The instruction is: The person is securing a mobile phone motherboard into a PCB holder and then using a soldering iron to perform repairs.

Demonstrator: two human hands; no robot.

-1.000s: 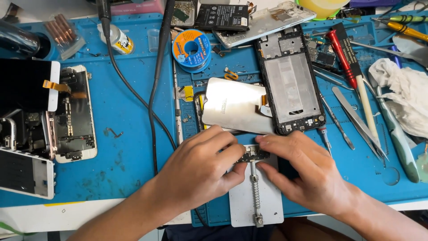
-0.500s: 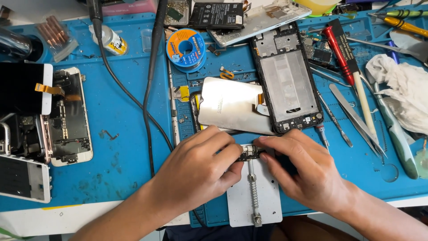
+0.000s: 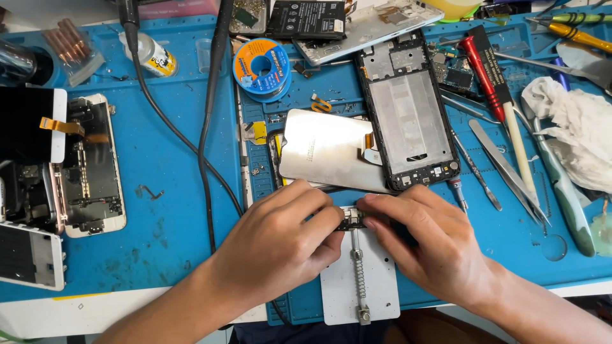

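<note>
Left hand: fingers curled together, the tips pinch the left end of the small circuit board.
Right hand: fingers bent and closed, the tips press on the right end of the same board.
Small circuit board: sits at the far end of the white board holder, in the near middle of the blue mat.
Near edge: the holder hangs over the mat's near edge, between both wrists.
Far side: a silver display panel lies just beyond the knuckles, touching a black phone frame.
Right side: tweezers and a red screwdriver lie near; little free mat there.
Left side: open blue mat between the black cable and the opened white phone.
</note>
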